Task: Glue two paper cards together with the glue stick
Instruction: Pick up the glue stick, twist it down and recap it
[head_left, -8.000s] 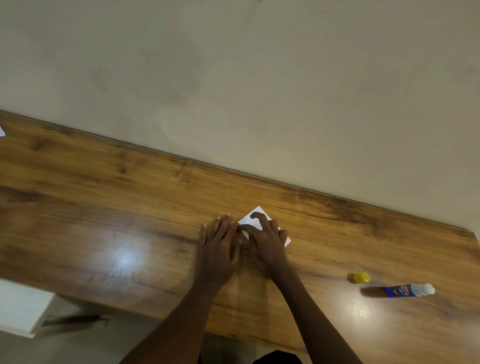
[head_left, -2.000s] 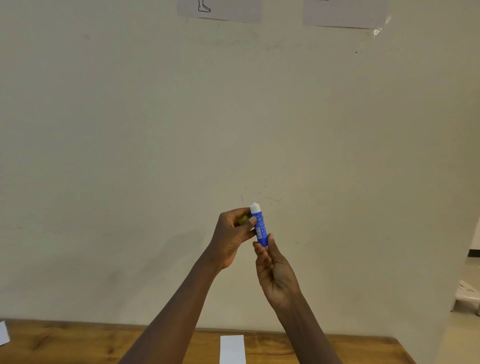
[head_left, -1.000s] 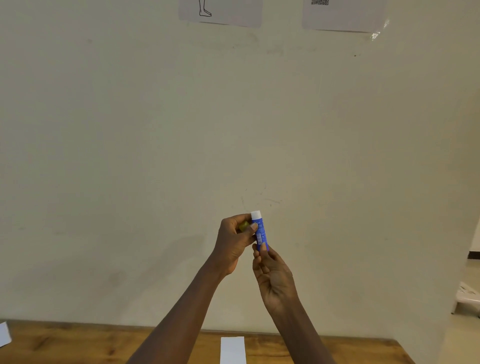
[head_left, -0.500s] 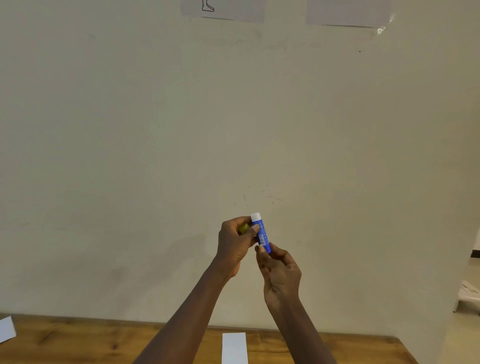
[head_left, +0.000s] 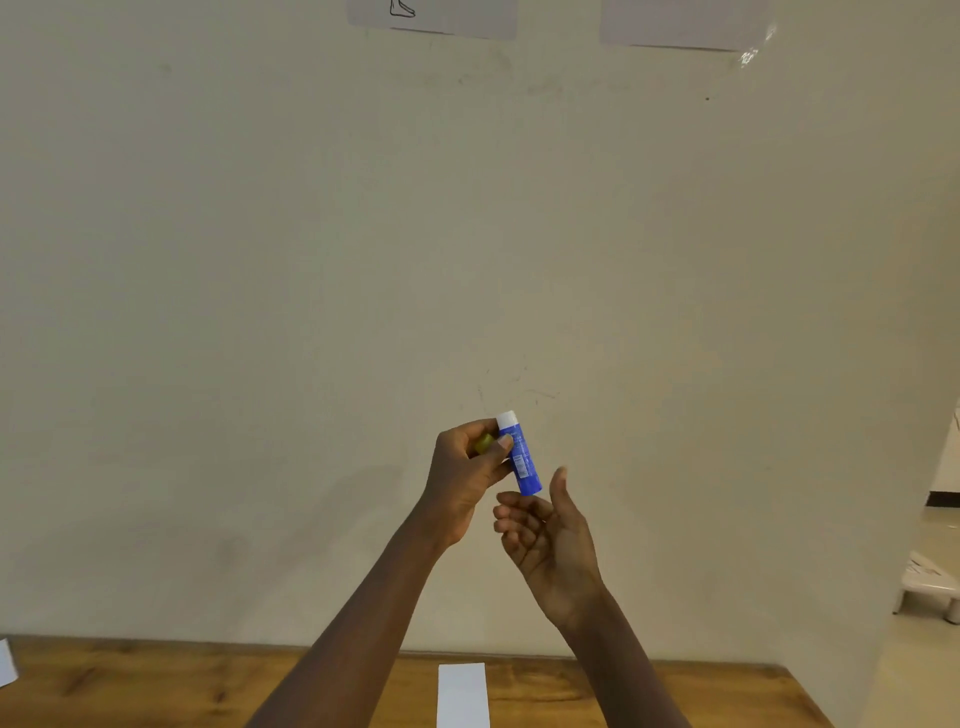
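I hold the blue glue stick (head_left: 520, 460) up in front of the wall, white tip upward and uncapped. My left hand (head_left: 465, 480) grips its upper part between thumb and fingers, with the yellow cap (head_left: 483, 443) tucked in the same hand. My right hand (head_left: 550, 540) sits just below the stick's bottom end, palm up, fingers loosely curled and holding nothing. A white paper card (head_left: 462, 693) lies flat on the wooden table (head_left: 156, 686) at the bottom of the view, between my forearms.
Another scrap of white paper (head_left: 6, 670) lies at the table's far left edge. Two sheets (head_left: 436, 15) are taped high on the plain wall. The table's right corner ends near a doorway, where a white stool (head_left: 932, 584) stands.
My right hand has let go of the glue stick's bottom and opened just below it. The left hand still holds the stick and cap in the same spot.
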